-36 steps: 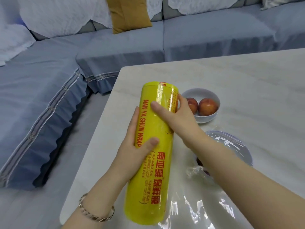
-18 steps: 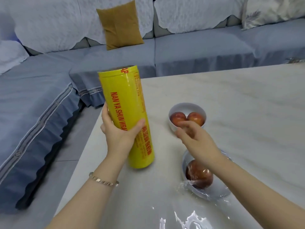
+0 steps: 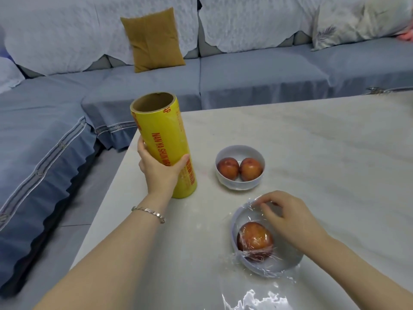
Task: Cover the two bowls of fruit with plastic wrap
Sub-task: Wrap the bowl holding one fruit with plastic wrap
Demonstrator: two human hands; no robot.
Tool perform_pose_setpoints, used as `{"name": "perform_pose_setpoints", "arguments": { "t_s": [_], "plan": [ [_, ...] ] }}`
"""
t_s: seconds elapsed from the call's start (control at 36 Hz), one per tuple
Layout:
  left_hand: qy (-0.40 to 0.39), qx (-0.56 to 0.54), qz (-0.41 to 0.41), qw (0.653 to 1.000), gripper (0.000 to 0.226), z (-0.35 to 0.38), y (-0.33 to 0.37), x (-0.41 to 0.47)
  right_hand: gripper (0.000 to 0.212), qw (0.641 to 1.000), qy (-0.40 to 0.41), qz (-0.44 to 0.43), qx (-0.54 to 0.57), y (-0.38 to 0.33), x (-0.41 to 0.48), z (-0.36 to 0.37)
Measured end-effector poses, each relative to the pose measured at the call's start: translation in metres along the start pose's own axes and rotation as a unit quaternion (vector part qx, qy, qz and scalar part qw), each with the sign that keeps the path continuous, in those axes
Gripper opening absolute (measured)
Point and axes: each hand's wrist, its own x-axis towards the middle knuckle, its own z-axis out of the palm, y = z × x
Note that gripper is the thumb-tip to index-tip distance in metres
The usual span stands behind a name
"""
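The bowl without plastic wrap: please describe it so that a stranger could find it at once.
On the pale table, look right of the standing yellow roll in the left hand. The white bowl there is the farther of two. It holds two reddish fruits and is bare; the nearer bowl is under wrinkled film.

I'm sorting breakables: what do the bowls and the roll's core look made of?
The far bowl and near bowl: probably glazed ceramic, possibly melamine; smooth white with soft sheen. The roll has a cardboard core, matte brown at the open top.
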Motion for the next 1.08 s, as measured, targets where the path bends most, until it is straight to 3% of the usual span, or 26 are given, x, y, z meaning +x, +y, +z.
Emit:
{"name": "perform_pose_setpoints", "arguments": {
  "t_s": [0.11, 0.19, 0.28, 0.36, 0.42, 0.47, 0.5, 0.67, 0.72, 0.78, 0.97, 1.08],
  "plan": [
    [-0.028, 0.027, 0.008, 0.999, 0.115, -0.008, 0.001, 0.002, 0.014, 0.999, 0.026, -0.019, -0.030, 0.008, 0.005, -0.004],
    [-0.022, 0.067, -0.051, 0.996, 0.124, -0.011, 0.001, -0.018, 0.020, 0.999, 0.032, -0.001, -0.040, 0.019, 0.006, -0.005],
    [-0.034, 0.107, -0.114, 0.987, 0.109, -0.011, 0.004, -0.056, 0.032, 0.998, -0.005, 0.057, -0.024, 0.028, 0.005, -0.005],
    [-0.207, 0.120, -0.164, 0.957, 0.074, -0.008, 0.008, -0.092, 0.034, 0.994, -0.054, 0.098, -0.017, 0.036, 0.002, -0.002],
    [-0.355, 0.103, -0.235, 0.899, 0.064, -0.008, 0.017, -0.114, 0.031, 0.993, -0.060, 0.102, -0.015, 0.040, -0.001, 0.001],
    [-0.436, 0.099, -0.265, 0.854, 0.053, -0.006, 0.020, -0.130, 0.028, 0.993, -0.045, 0.108, -0.016, 0.043, -0.003, 0.002],
    [-0.449, 0.098, -0.262, 0.849, 0.048, -0.005, 0.017, -0.135, 0.028, 0.993, -0.034, 0.115, -0.012, 0.044, -0.004, 0.002],
    [-0.380, 0.063, -0.243, 0.890, 0.034, -0.003, 0.005, -0.131, 0.038, 0.988, -0.001, 0.155, 0.028, 0.040, -0.025, 0.004],
    [-0.358, 0.072, -0.204, 0.909, 0.017, -0.003, 0.002, -0.124, 0.044, 0.984, -0.004, 0.171, 0.058, 0.038, -0.036, 0.006],
    [-0.333, 0.092, -0.160, 0.925, 0.016, -0.003, 0.002, -0.115, 0.050, 0.976, -0.015, 0.196, 0.093, 0.034, -0.046, 0.009],
    [-0.331, 0.111, -0.061, 0.935, 0.013, -0.001, 0.012, -0.084, 0.069, 0.919, -0.054, 0.290, 0.260, 0.009, -0.079, 0.033],
    [-0.396, 0.084, -0.072, 0.912, 0.014, -0.009, 0.022, -0.074, 0.073, 0.968, -0.027, 0.216, 0.123, 0.011, -0.075, 0.035]
  ]
}}
